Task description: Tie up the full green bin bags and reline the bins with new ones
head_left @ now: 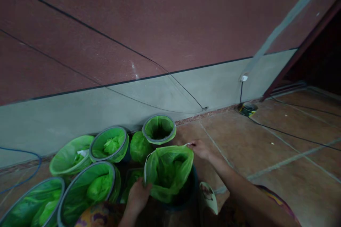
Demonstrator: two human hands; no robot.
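A green plastic bag (167, 172) is spread open over a dark bin (186, 191) on the floor in front of me. My left hand (137, 197) grips the bag's near-left edge with closed fingers. My right hand (199, 148) pinches the bag's far-right rim, where a thin white drawstring shows. The bag's mouth gapes upward between the two hands.
Several more bins lined with green bags (159, 128) (109, 144) (87, 189) stand to the left along the wall. A tied green bag (139, 146) sits among them. Cables run across the tiled floor (279, 142) to a wall socket (243, 77). A slipper (209, 195) lies near my right arm.
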